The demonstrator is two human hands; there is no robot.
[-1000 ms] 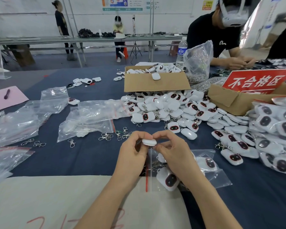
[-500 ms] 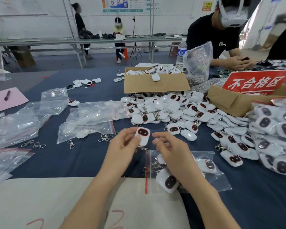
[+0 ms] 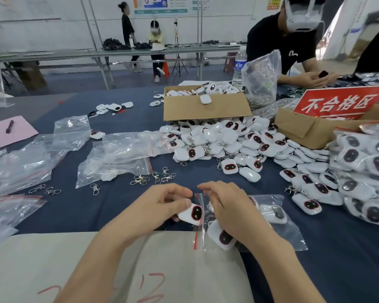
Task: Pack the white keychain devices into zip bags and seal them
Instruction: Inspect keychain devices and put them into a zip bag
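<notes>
At the clear bag (image 3: 291, 234), left hand (image 3: 160, 206) pinches a glossy rounded device (image 3: 193, 214).

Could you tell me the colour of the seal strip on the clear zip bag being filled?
The seal strip is red; head view.

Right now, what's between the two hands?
Head view: the device pinched in the left hand, at the bag's red-striped mouth, which the right hand holds open.

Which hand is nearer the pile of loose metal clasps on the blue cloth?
Left. The left hand, holding a white keychain device, lies just short of the clasps; the right hand, at the zip bag mouth, is farther right.
</notes>
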